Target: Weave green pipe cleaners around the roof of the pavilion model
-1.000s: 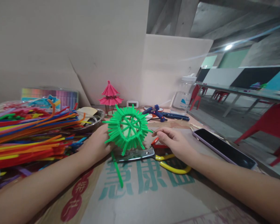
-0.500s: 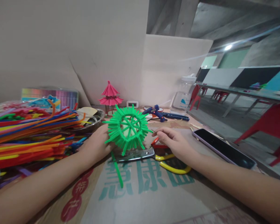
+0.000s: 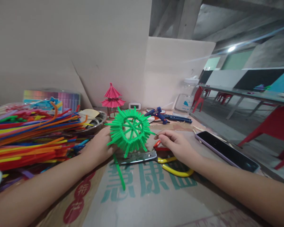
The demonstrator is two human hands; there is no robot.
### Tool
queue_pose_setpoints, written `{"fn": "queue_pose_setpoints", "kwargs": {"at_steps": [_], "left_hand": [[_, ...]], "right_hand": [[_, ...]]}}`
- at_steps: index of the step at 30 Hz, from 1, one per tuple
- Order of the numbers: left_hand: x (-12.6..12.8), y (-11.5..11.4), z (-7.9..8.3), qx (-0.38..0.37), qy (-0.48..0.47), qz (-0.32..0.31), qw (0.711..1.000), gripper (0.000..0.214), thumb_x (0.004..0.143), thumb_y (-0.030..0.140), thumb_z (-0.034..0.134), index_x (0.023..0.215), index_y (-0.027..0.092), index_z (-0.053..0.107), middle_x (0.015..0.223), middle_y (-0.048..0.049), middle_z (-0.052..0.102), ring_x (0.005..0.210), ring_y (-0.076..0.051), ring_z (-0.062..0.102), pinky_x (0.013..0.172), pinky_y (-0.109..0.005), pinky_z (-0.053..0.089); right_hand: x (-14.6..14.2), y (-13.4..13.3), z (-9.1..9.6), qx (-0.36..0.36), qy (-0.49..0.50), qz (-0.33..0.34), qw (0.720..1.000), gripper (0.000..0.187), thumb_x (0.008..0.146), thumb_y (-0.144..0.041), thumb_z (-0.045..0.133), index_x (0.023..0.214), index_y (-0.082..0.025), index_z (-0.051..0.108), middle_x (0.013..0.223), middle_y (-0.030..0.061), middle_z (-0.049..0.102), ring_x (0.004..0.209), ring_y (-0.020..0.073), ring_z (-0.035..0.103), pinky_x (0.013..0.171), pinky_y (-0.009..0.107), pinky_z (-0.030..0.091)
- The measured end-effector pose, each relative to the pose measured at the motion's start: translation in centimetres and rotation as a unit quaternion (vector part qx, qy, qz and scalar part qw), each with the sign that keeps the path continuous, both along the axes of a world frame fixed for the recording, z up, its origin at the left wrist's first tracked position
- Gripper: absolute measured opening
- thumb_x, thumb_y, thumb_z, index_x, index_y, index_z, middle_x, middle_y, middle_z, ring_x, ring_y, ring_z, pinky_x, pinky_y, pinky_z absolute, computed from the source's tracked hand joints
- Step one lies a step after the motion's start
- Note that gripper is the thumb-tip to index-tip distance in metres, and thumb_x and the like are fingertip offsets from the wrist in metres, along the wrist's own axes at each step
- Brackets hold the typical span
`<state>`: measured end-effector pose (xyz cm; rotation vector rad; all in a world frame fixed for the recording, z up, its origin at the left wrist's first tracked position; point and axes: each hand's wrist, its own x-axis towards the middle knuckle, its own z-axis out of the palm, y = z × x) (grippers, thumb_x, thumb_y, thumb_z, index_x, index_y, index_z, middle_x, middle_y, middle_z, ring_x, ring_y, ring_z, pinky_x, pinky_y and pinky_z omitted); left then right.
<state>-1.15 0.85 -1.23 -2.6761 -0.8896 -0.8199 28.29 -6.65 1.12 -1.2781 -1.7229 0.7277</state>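
Pink tower (image 3: 113,98): sits a touch lower in view than before; little else shifts.
Left hand (image 3: 103,143): beside the green wheel (image 3: 121,138), fingers hidden behind it; I cannot tell its grip.
Right hand (image 3: 174,143): pinches the thin tip of a green stem (image 3: 152,133) jutting from the wheel.
Green wheel: between the 2 hands, above the scissors (image 3: 148,156).
Phone (image 3: 224,150): right of the right hand.

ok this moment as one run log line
left hand: behind green wheel, fingers hidden | right hand: pinching thin strand at wheel's edge | nearby: yellow-handled scissors
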Motion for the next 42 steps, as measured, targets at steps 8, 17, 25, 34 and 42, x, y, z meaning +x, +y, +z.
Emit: {"fn": "queue_pose_setpoints", "kwargs": {"at_steps": [8,17,25,34,42], "left_hand": [[0.19,-0.16,0.14,-0.013,-0.005,0.011,1.000,0.035,0.090,0.024,0.047,0.114,0.017,0.072,0.125,-0.0124,0.068,0.121,-0.030,0.059,0.108,-0.046,0.050],[0.33,-0.24,0.41,-0.020,-0.003,0.009,1.000,0.032,0.090,0.025,0.047,0.108,0.018,0.073,0.123,-0.0118,0.069,0.120,-0.030,0.060,0.108,-0.047,0.049],[0.36,-0.30,0.44,-0.022,-0.001,0.014,1.000,0.033,0.092,0.026,0.046,0.111,0.018,0.072,0.124,-0.0101,0.068,0.121,-0.028,0.059,0.109,-0.045,0.048],[0.29,-0.15,0.47,-0.052,0.001,0.023,0.998,0.032,0.087,0.024,0.050,0.109,0.020,0.072,0.125,-0.0094,0.067,0.122,-0.029,0.058,0.111,-0.047,0.047],[0.38,-0.30,0.41,-0.041,0.002,0.024,0.999,0.035,0.088,0.024,0.048,0.113,0.019,0.071,0.126,-0.0110,0.067,0.123,-0.030,0.057,0.111,-0.047,0.046]], "right_hand": [[-0.06,0.01,-0.04,-0.004,0.001,-0.001,1.000,0.031,0.087,-0.042,0.050,0.090,-0.018,0.071,0.079,0.0046,0.070,0.075,0.0210,0.065,0.068,0.031,0.050],[0.00,-0.06,-0.06,-0.006,0.003,-0.002,1.000,0.033,0.089,-0.042,0.049,0.089,-0.018,0.071,0.074,0.0029,0.066,0.069,0.0186,0.062,0.063,0.029,0.049],[-0.01,-0.10,-0.09,-0.003,-0.002,-0.003,1.000,0.030,0.088,-0.039,0.051,0.088,-0.017,0.071,0.077,0.0037,0.067,0.071,0.0189,0.063,0.066,0.029,0.050],[-0.09,-0.31,0.18,-0.014,0.004,0.010,1.000,0.028,0.091,-0.040,0.051,0.090,-0.020,0.069,0.079,0.0026,0.068,0.073,0.0190,0.064,0.065,0.028,0.050],[0.11,-0.13,-0.11,-0.003,-0.002,0.002,1.000,0.029,0.091,-0.039,0.051,0.089,-0.018,0.071,0.077,0.0029,0.065,0.072,0.0183,0.061,0.067,0.029,0.049]]}}
